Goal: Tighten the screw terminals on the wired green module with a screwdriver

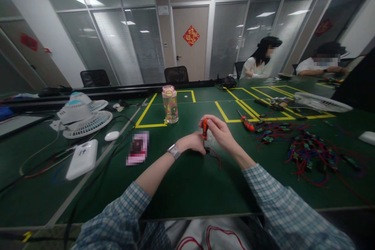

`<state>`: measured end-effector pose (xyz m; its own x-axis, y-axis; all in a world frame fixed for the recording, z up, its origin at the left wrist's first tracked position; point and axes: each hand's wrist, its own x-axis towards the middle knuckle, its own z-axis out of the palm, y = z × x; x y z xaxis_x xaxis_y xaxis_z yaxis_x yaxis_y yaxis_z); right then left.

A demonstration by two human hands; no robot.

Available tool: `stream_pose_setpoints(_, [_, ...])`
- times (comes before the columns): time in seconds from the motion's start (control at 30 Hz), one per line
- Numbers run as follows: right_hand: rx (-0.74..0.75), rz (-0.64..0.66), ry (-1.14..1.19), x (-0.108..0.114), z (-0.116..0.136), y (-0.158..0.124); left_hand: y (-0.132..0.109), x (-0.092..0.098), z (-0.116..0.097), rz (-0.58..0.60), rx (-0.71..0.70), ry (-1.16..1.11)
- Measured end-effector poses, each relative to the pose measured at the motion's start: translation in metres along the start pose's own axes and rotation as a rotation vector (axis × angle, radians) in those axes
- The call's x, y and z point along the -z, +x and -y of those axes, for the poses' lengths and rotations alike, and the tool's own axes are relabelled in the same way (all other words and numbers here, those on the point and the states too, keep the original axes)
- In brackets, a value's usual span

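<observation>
My right hand (218, 128) is closed around the handle of a small orange-and-black screwdriver (205, 128), held upright with its shaft pointing down. Below the tip sits a small dark part (207, 150) with a red wire (217, 158) trailing onto the green table. Close beside it on the left, my left hand (193, 142) rests low, its fingers curled near the part. Those fingertips are partly hidden, so what they pinch is hard to see. A watch (174, 151) is on my left wrist.
A clear bottle (170, 105) stands ahead. To the right lie another screwdriver (246, 121) and a heap of wired circuit boards (310, 152). On the left are a white fan (84, 115), a white housing (83, 159) and a pink item (138, 148). Two people sit across at the far right.
</observation>
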<state>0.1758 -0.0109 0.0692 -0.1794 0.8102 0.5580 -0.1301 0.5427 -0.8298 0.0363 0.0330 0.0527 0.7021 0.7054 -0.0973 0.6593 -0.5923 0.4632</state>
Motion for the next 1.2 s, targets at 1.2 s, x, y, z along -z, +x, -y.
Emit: stream_pose_setpoints(1.2, [0.012, 0.017, 0.025, 0.003, -0.001, 0.000, -0.007, -0.003, -0.011, -0.013, 0.028, 0.071])
